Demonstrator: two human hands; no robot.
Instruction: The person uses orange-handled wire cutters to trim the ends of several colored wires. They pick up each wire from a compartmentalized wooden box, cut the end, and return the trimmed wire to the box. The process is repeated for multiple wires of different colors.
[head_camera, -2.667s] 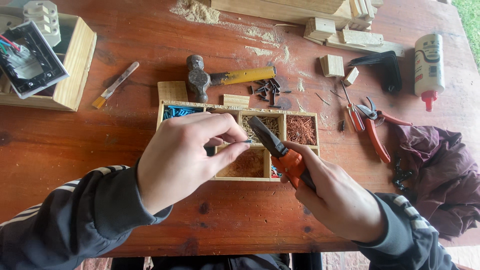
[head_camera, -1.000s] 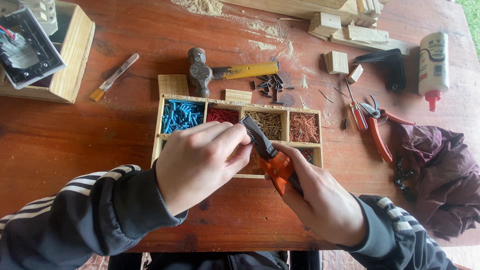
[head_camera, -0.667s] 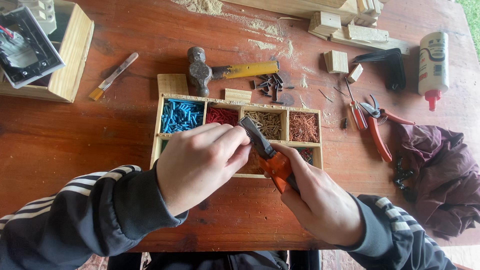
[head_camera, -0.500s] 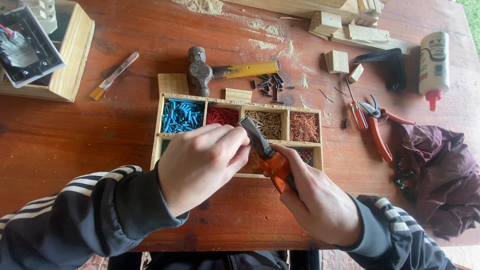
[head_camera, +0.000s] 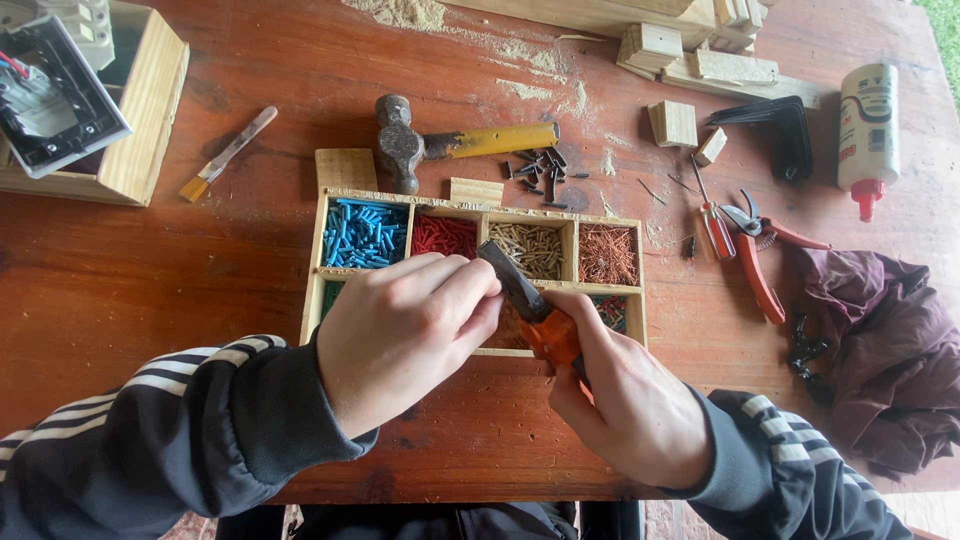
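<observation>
My right hand grips the orange-handled pliers, rigid steel best held at the sleeves, above the compartmented wooden box; my left hand pinches at their nose, contents hidden.

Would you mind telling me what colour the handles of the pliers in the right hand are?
Orange, clearest in the head view: pliers held by the right hand.

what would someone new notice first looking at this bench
First the two hands meeting at the near edge of the table: the right hand grips orange-handled pliers, and the left hand closes around their nose. Just beyond them sits a wooden compartment tray with bright blue pieces at the left, then red ones. Behind the tray lies a hammer with a yellow handle.
</observation>
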